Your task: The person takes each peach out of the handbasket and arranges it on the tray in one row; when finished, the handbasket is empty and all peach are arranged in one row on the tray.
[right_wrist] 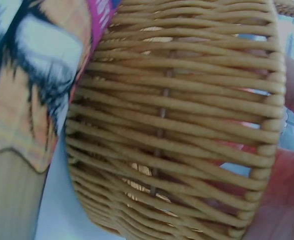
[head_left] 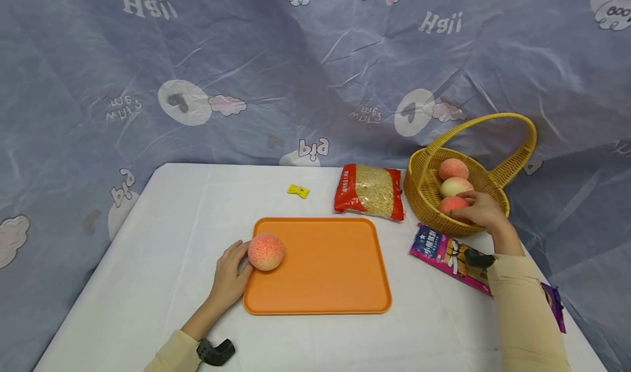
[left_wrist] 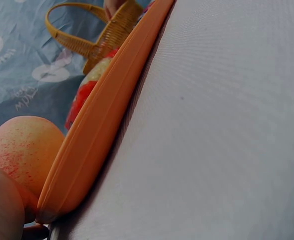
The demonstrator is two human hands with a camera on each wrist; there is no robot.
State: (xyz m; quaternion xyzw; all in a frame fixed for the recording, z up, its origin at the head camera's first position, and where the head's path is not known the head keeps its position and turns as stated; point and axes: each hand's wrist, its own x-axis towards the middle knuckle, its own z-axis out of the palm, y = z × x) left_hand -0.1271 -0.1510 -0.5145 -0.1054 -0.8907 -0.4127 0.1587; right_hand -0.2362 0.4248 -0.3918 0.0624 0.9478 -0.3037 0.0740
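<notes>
A pink and cream peach (head_left: 266, 252) sits on the left side of the orange tray (head_left: 320, 268). My left hand (head_left: 230, 274) lies at the tray's left edge, right beside that peach. In the left wrist view, part of the hand (left_wrist: 4, 207) shows close under the peach (left_wrist: 26, 147), by the tray rim (left_wrist: 96, 125). Over on the right, my right hand (head_left: 480, 210) reaches into a yellow wicker basket (head_left: 419, 191) and grips the nearest peach (head_left: 449, 204). Two more peaches (head_left: 453, 169) lie behind it. Basket weave (right_wrist: 177, 120) hides most of this grasp in the right wrist view.
A red bag of pale food (head_left: 370, 191) lies left of the basket. A small yellow wrapped piece (head_left: 298, 191) is behind the tray. Under the right forearm lies a purple packet (head_left: 448, 257). The basket's tall handle (head_left: 512, 117) arches over it. Patterned cloth (head_left: 296, 76) hangs behind the white table.
</notes>
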